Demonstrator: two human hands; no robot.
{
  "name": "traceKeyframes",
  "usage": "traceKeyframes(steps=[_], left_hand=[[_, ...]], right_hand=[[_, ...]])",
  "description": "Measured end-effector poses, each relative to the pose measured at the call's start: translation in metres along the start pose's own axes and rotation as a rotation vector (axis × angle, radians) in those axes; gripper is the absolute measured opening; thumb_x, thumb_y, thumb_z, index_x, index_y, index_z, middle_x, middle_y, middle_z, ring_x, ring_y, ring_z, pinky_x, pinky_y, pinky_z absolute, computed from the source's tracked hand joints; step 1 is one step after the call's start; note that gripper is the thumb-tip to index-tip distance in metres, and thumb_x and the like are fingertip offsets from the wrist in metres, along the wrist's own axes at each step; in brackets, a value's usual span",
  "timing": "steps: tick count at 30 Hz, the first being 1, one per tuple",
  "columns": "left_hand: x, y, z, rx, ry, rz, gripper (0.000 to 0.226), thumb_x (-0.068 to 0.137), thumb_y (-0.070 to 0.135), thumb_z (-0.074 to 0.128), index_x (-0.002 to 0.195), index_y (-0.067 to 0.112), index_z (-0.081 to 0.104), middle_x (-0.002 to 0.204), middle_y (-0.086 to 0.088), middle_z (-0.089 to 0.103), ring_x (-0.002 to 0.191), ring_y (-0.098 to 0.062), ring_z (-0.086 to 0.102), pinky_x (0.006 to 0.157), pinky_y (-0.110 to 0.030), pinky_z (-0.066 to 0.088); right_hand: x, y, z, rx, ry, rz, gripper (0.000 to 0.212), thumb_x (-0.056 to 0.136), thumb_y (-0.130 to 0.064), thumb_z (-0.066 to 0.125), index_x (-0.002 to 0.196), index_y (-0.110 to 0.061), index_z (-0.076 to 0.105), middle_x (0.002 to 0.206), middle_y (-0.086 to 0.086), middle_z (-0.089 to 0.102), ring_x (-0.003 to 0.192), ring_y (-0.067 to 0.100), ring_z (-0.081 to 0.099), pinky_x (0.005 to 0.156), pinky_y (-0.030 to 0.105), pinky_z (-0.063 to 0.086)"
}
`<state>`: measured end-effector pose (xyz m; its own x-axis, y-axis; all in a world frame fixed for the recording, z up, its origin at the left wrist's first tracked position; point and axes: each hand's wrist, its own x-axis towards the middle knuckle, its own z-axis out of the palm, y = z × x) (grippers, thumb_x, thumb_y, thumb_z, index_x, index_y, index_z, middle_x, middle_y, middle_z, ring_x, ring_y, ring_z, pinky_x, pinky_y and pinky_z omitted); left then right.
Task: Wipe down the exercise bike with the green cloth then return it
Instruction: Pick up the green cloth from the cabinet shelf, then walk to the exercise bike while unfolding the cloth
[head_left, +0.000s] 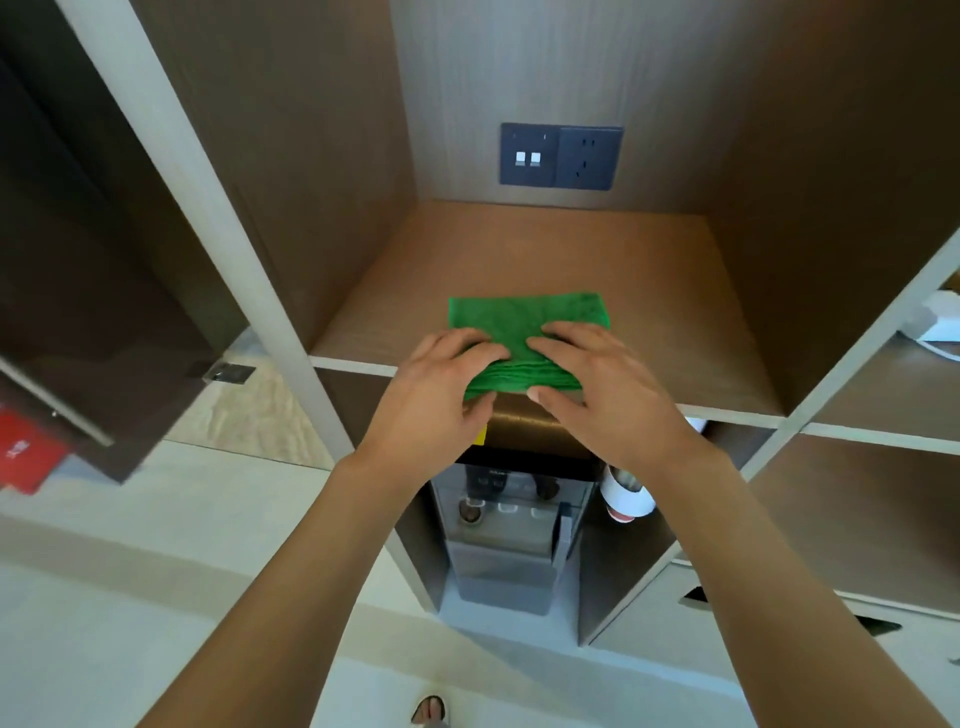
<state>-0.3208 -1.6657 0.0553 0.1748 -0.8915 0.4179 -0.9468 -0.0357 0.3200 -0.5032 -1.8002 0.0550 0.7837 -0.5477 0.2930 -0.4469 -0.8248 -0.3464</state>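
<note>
A folded green cloth (524, 322) lies at the front edge of a brown wooden shelf (649, 322) inside an open cabinet bay. My left hand (441, 384) grips the cloth's near left corner, fingers on top and thumb under the front edge. My right hand (597, 384) holds the near right part the same way, thumb below the shelf lip. The near half of the cloth is hidden under my fingers. No exercise bike is in view.
A dark switch-and-socket panel (561, 156) is on the bay's back wall. Below the shelf stands a water dispenser (509, 525) beside a stack of paper cups (626, 493). An open dark cabinet door (93, 312) hangs at left. Side shelves at right hold a white object (935, 322).
</note>
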Motion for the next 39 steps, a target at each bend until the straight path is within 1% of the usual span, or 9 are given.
traceKeyframes(steps=[4, 8, 10, 14, 18, 21, 27, 36, 39], left_hand=[[-0.016, 0.006, -0.002, 0.031, 0.064, -0.029, 0.049, 0.084, 0.0, 0.073, 0.13, 0.016, 0.072, 0.133, -0.002, 0.067, 0.121, -0.028, 0.057, 0.103, -0.037, 0.05], [-0.037, 0.013, -0.009, 0.096, 0.128, -0.083, 0.04, 0.083, 0.004, 0.073, 0.121, 0.015, 0.073, 0.126, 0.0, 0.069, 0.113, -0.028, 0.059, 0.092, -0.038, 0.054], [-0.049, 0.014, -0.016, 0.138, 0.142, -0.108, 0.035, 0.081, 0.007, 0.074, 0.115, 0.015, 0.07, 0.116, -0.002, 0.07, 0.105, -0.029, 0.061, 0.083, -0.04, 0.055], [-0.083, 0.007, -0.037, 0.194, 0.195, -0.163, 0.034, 0.078, 0.009, 0.076, 0.11, 0.016, 0.066, 0.104, -0.001, 0.068, 0.092, -0.026, 0.061, 0.068, -0.03, 0.043], [-0.129, -0.008, -0.067, 0.216, 0.218, -0.243, 0.033, 0.078, 0.009, 0.075, 0.109, 0.015, 0.067, 0.102, -0.002, 0.067, 0.086, -0.03, 0.062, 0.063, -0.038, 0.053], [-0.178, -0.023, -0.091, 0.229, 0.215, -0.325, 0.03, 0.081, 0.006, 0.074, 0.108, 0.016, 0.067, 0.099, -0.001, 0.067, 0.081, -0.027, 0.06, 0.063, -0.042, 0.054], [-0.304, -0.052, -0.144, 0.245, 0.24, -0.516, 0.03, 0.081, 0.006, 0.074, 0.107, 0.017, 0.066, 0.1, 0.003, 0.066, 0.086, -0.025, 0.06, 0.063, -0.035, 0.049], [-0.513, -0.084, -0.217, 0.2, 0.449, -0.83, 0.03, 0.08, 0.007, 0.071, 0.104, 0.024, 0.064, 0.096, 0.013, 0.059, 0.081, -0.011, 0.049, 0.062, -0.03, 0.046], [-0.577, -0.086, -0.239, 0.206, 0.49, -0.91, 0.031, 0.08, 0.005, 0.072, 0.104, 0.023, 0.065, 0.097, 0.013, 0.061, 0.082, -0.014, 0.054, 0.063, -0.036, 0.051]], right_hand=[[-0.01, -0.006, 0.007, -0.012, 0.04, -0.058, 0.057, 0.096, -0.021, 0.076, 0.15, -0.02, 0.06, 0.155, 0.003, 0.056, 0.146, 0.028, 0.048, 0.124, 0.046, 0.035], [-0.017, -0.021, 0.011, -0.012, 0.067, -0.094, 0.055, 0.093, -0.002, 0.069, 0.144, -0.019, 0.065, 0.15, 0.002, 0.061, 0.141, 0.029, 0.053, 0.117, 0.046, 0.039], [-0.016, -0.031, 0.007, -0.016, 0.064, -0.115, 0.052, 0.091, 0.0, 0.068, 0.139, -0.019, 0.069, 0.143, 0.001, 0.066, 0.134, 0.03, 0.057, 0.11, 0.047, 0.044], [-0.011, -0.067, 0.008, -0.008, 0.039, -0.189, 0.046, 0.091, 0.0, 0.068, 0.134, -0.018, 0.07, 0.132, 0.001, 0.07, 0.124, 0.029, 0.06, 0.102, 0.047, 0.05], [-0.015, -0.114, 0.028, 0.008, 0.028, -0.304, 0.044, 0.09, 0.0, 0.07, 0.131, -0.014, 0.071, 0.128, 0.004, 0.071, 0.12, 0.032, 0.062, 0.099, 0.052, 0.052], [-0.019, -0.159, 0.051, 0.027, 0.008, -0.397, 0.045, 0.088, 0.0, 0.073, 0.13, -0.015, 0.072, 0.124, 0.003, 0.072, 0.113, 0.03, 0.063, 0.095, 0.051, 0.055], [-0.043, -0.274, 0.111, 0.115, -0.11, -0.536, 0.044, 0.084, 0.003, 0.071, 0.123, -0.018, 0.074, 0.115, -0.002, 0.073, 0.104, 0.029, 0.063, 0.085, 0.048, 0.055], [-0.112, -0.468, 0.186, 0.206, -0.324, -0.688, 0.044, 0.087, 0.004, 0.065, 0.123, -0.021, 0.074, 0.114, -0.007, 0.071, 0.105, 0.026, 0.062, 0.082, 0.041, 0.052], [-0.137, -0.526, 0.208, 0.214, -0.385, -0.762, 0.041, 0.091, 0.0, 0.064, 0.123, -0.023, 0.073, 0.114, -0.009, 0.07, 0.104, 0.023, 0.061, 0.081, 0.041, 0.052]])
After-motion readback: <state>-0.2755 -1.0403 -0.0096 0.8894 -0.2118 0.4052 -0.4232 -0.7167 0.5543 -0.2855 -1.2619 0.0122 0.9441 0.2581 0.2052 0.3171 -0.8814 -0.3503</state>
